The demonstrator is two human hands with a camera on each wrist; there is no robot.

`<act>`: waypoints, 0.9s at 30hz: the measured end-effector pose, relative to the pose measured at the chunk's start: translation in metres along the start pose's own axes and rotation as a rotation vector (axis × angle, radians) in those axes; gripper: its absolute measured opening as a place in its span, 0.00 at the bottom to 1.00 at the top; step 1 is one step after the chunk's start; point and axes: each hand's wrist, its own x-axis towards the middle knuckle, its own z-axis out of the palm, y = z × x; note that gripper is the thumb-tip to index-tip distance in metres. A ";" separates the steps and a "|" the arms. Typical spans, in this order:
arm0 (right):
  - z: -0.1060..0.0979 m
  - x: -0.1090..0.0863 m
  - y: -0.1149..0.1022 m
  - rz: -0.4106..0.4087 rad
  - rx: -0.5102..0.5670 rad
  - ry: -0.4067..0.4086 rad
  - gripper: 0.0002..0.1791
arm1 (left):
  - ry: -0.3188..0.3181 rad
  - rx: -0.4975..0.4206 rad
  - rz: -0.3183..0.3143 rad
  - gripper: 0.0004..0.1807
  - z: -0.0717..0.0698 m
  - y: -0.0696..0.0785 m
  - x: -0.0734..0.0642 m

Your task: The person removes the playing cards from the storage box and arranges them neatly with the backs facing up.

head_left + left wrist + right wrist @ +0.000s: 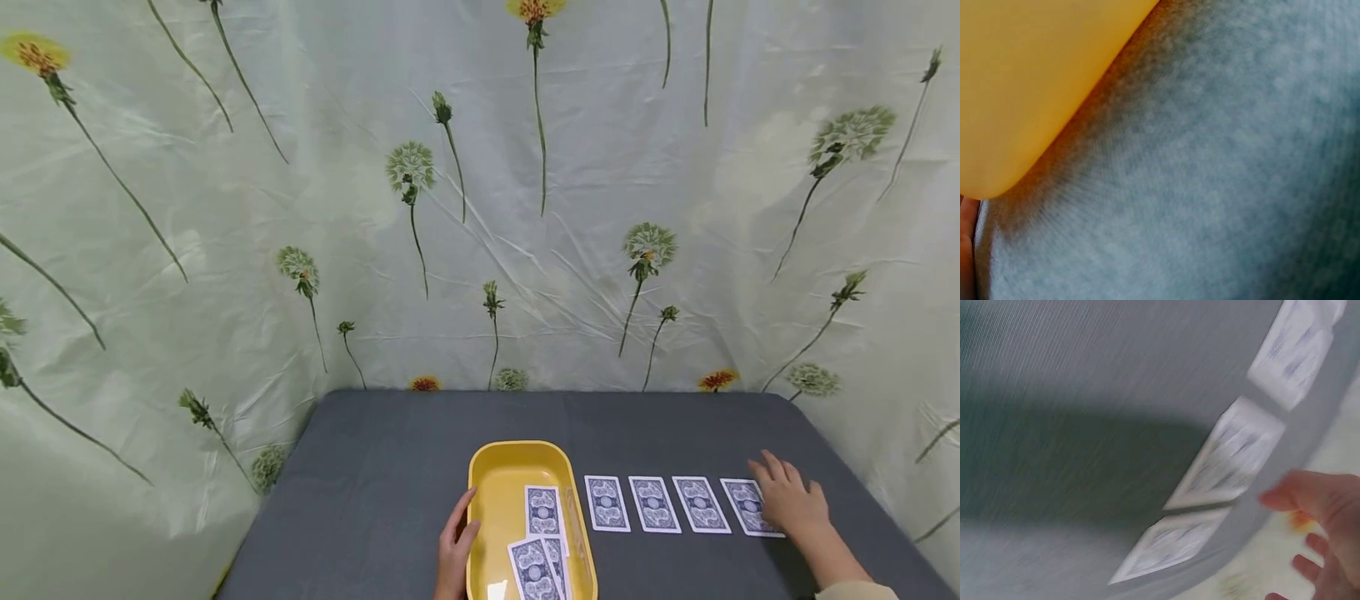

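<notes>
At the left side of a yellow tray (483,575), my left hand (452,550) holds the edge, thumb tip over the rim. A sliver of that hand's fingers (966,244) shows beside the tray's corner in the left wrist view. Inside the tray lie three playing cards (543,510), backs up, two of them overlapping. My right hand (797,500) hovers at the rightmost card (746,504) of a row, covering part of its right side. Seen from the right wrist, the hand (1341,519) has its fingers apart and nothing in them.
Further cards (654,504) of the row lie face down, spaced apart, between the tray and my right hand. A dark grey cloth (390,467) covers the table. Behind and beside it hangs a pale curtain (360,250) printed with dandelions.
</notes>
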 end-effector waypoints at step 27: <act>0.009 -0.042 -0.267 -0.734 0.057 0.196 0.40 | 0.023 0.056 -0.002 0.26 0.000 0.001 -0.001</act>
